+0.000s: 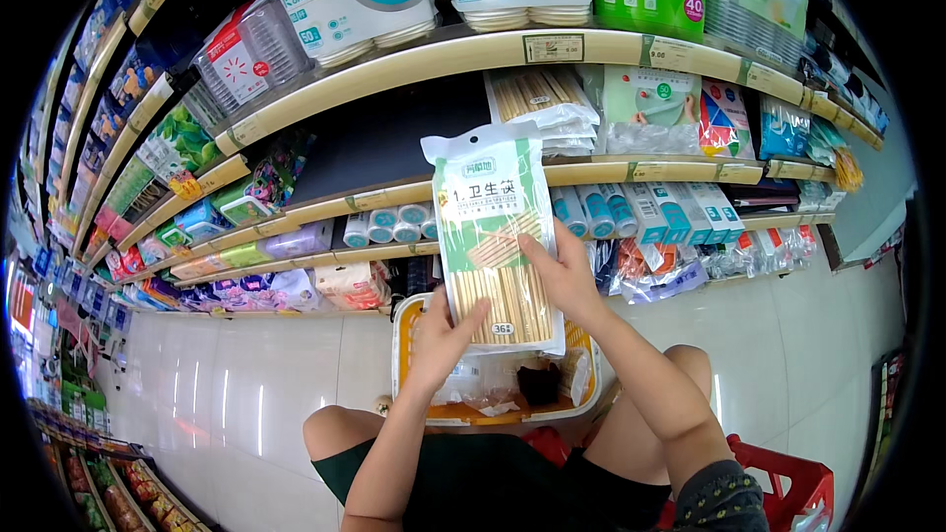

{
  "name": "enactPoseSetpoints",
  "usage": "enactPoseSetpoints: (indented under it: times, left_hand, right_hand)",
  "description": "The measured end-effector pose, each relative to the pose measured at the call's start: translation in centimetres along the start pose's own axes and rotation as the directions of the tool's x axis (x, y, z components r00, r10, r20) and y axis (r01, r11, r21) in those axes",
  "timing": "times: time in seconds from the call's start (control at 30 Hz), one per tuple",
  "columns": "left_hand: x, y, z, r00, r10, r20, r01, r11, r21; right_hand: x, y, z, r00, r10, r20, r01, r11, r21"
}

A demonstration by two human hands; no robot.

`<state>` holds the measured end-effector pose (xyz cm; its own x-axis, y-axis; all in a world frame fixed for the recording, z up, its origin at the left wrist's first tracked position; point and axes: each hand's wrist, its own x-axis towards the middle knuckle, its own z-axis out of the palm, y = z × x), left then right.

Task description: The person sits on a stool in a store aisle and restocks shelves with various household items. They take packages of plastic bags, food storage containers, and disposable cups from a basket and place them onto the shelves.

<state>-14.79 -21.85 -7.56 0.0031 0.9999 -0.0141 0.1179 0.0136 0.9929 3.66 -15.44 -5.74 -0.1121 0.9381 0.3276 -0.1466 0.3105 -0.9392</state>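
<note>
A flat plastic pack of disposable wooden chopsticks (502,310), with a green and white printed front, is held upright between both hands. My left hand (443,332) grips its lower left edge, thumb across the front. On the right edge, about midway up, my right hand (565,273) pinches it with the thumb on the printed face. Below the pack stands a yellow and white plastic basket (403,362), partly covered by the pack and my left hand. Inside it lie clear plastic packages (499,377) and a dark item (539,384) that I cannot identify.
More chopstick packs (539,100) are stacked on the middle shelf (399,196). Paper cup packs (355,0) fill the shelf above. Rolls (591,210) and boxes (665,210) line a lower shelf. A red plastic basket or crate (791,480) is at lower right on the tiled floor (273,377).
</note>
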Motion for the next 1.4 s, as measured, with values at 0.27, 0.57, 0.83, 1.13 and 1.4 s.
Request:
enactPoseSetpoints:
  times: [0.27,0.57,0.83,1.13,1.4]
  left_hand:
    - [0.9,3.1,1.0,0.993,0.119,-0.027,-0.122,0.973,-0.196]
    - [9.9,9.6,2.0,0.974,0.208,-0.09,-0.227,0.91,-0.348]
    - [17.0,12.4,3.4,0.98,0.189,0.064,-0.163,0.943,-0.29]
    - [22.8,13.2,6.1,0.989,0.145,-0.024,-0.139,0.977,0.162]
    - [22.7,12.4,5.8,0.982,0.19,0.026,-0.191,0.974,0.117]
  right_hand:
    - [2.7,-2.6,0.3,1.0,-0.021,-0.001,0.021,0.991,0.131]
    - [4.5,-5.0,-2.0,0.987,-0.146,-0.069,0.156,0.971,0.181]
    - [6.2,-4.4,-3.9,0.974,-0.21,-0.085,0.219,0.968,0.125]
    - [8.5,-4.1,-6.5,0.939,-0.274,-0.207,0.288,0.957,0.041]
    - [7.8,-3.7,-6.6,0.923,-0.314,-0.222,0.33,0.943,0.038]
